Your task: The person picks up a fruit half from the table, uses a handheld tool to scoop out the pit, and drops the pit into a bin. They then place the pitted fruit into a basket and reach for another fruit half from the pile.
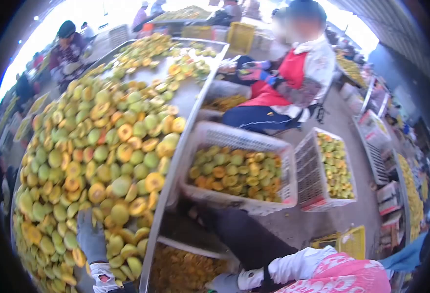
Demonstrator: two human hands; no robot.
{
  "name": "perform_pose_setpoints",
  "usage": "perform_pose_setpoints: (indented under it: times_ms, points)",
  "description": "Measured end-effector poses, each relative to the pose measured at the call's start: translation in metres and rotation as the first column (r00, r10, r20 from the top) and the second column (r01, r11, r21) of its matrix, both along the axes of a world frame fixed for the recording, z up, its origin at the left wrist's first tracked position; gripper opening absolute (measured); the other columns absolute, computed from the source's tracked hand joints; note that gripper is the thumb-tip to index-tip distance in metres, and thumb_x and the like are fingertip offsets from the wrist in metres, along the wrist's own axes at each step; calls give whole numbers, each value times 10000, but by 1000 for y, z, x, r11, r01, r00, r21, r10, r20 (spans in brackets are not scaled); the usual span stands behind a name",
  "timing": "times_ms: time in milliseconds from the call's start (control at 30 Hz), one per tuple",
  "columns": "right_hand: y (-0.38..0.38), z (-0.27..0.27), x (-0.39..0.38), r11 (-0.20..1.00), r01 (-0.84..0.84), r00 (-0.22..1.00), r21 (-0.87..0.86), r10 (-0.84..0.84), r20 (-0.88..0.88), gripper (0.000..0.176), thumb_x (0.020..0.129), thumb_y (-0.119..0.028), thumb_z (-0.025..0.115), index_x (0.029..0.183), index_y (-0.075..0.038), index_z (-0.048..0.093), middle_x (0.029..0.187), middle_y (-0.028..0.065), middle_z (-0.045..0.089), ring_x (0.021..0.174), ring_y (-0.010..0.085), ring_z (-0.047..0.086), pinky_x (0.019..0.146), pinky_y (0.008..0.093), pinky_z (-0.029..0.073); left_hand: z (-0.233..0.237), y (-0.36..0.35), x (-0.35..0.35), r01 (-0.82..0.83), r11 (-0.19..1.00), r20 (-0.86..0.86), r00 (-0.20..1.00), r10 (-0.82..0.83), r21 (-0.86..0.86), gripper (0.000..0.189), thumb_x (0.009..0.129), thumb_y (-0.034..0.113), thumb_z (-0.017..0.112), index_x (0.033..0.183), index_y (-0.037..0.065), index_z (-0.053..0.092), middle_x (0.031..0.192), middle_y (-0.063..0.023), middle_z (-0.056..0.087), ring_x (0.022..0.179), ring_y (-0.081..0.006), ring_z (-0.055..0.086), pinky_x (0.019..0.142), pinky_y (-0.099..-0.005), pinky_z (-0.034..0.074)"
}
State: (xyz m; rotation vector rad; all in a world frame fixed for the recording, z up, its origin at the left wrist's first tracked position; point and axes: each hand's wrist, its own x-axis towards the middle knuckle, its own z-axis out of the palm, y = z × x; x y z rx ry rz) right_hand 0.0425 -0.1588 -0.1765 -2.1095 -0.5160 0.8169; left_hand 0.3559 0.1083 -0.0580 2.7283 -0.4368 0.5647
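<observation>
An open-sided packing shed, bright daylight at the far end, crates stacked along the right wall, and filling the left of the view is one long metal worktop (189, 97) running away from the camera. It carries a heap of fruit (93, 146), green and yellow, many pieces cut open with orange faces up. The heap's long axis follows the worktop, from the near left corner up toward the far end. To the right of the raised rim, lower down, sits a white crate (239, 139) partly filled with the same fruit, and just beside it a second crate (307, 171). Behind them a co-worker in a red apron (293, 83) sits facing the worktop, gloved hands busy at its edge. Down by the near rim, a tub of orange scraps (183, 268). Now the hands: the left hand (92, 238), in a grey glove, lies flat on the near end of the heap, grip open, fingers spread and pointing up the pile, nothing held. Fruit touches it on all sides, and a round green fruit (119, 213) sits just ahead and to its right. The right hand (224, 283), gloved too, hangs off the worktop beside the scrap tub, fingers curled; whether that grip holds anything, I cannot tell. The left is plainly the nearer hand to the heap.
</observation>
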Motion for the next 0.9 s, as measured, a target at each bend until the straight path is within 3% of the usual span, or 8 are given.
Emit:
perform_pose_setpoints:
  times_ms: [33, 300, 400, 567, 700, 767, 867, 900]
  points:
    - [-7, 20, 4, 998, -5, 967, 59, -10, 254, 380, 913, -422, 556, 822, -57, 607, 640, 132, 621, 556, 317, 615, 502, 471, 489, -5, -6, 8, -65, 991, -27, 997, 69, 114, 496, 825, 132, 671, 1301, 69, 551, 1282, -190, 580, 1185, -375, 530, 1024, -436, 407]
    - [-7, 31, 10, 998, -57, 993, -39, 61, 105, 348, 880, -418, 574, 887, -75, 632, 700, 167, 644, 635, 385, 632, 574, 517, 498, -2, 12, 5, -155, 947, -122, 973, 195, 282, 345, 758, 109, 706, 1082, 45, 609, 988, -171, 615, 983, -375, 574, 869, -460, 453]
    - [-6, 26, 10, 996, -69, 997, -63, 71, 29, 347, 872, -402, 587, 951, -65, 611, 738, 177, 648, 668, 381, 640, 593, 508, 493, 4, 18, -12, -165, 973, -154, 970, 190, 162, 173, 776, 35, 656, 917, 37, 557, 953, -167, 591, 902, -382, 561, 808, -460, 445]
    - [-2, 9, -2, 999, 23, 1000, -24, -22, 13, 304, 852, -338, 607, 951, -51, 589, 707, 188, 631, 647, 405, 631, 563, 526, 469, 4, 48, -63, -105, 992, -248, 961, 121, 74, 205, 826, 45, 625, 1023, 16, 575, 1029, -164, 588, 974, -364, 571, 866, -426, 454]
    - [1, 27, 3, 992, -42, 996, -119, 31, -86, 298, 886, -340, 602, 981, -61, 555, 693, 182, 621, 669, 402, 637, 587, 483, 477, 10, 60, -110, -136, 987, 4, 991, 136, 89, 229, 882, 7, 589, 1109, -8, 570, 1089, -174, 592, 1039, -340, 575, 915, -401, 454]
    - [7, 8, -1, 986, -76, 997, -151, 70, -42, 397, 921, -447, 574, 999, -59, 545, 720, 134, 627, 640, 332, 631, 588, 440, 483, 28, 42, -144, -157, 975, 61, 984, 168, -160, 221, 913, 51, 583, 1121, -21, 570, 1176, -183, 569, 1120, -346, 547, 998, -385, 409]
    - [8, 9, 2, 995, 74, 988, 73, -63, -142, 408, 876, -431, 605, 1006, -44, 585, 832, 169, 671, 748, 322, 663, 635, 469, 500, 57, -19, -214, -249, 951, 135, 952, 275, -184, 231, 903, 48, 614, 1110, -36, 553, 1165, -158, 572, 1076, -306, 570, 986, -378, 426]
    - [8, 20, 2, 980, 168, 976, 110, -150, -158, 417, 874, -465, 626, 973, -60, 614, 796, 148, 668, 685, 294, 654, 613, 456, 510, 60, -36, -237, -160, 896, -34, 987, 160, -414, 236, 938, 93, 587, 1141, -26, 566, 1099, -126, 586, 968, -242, 555, 872, -335, 442]
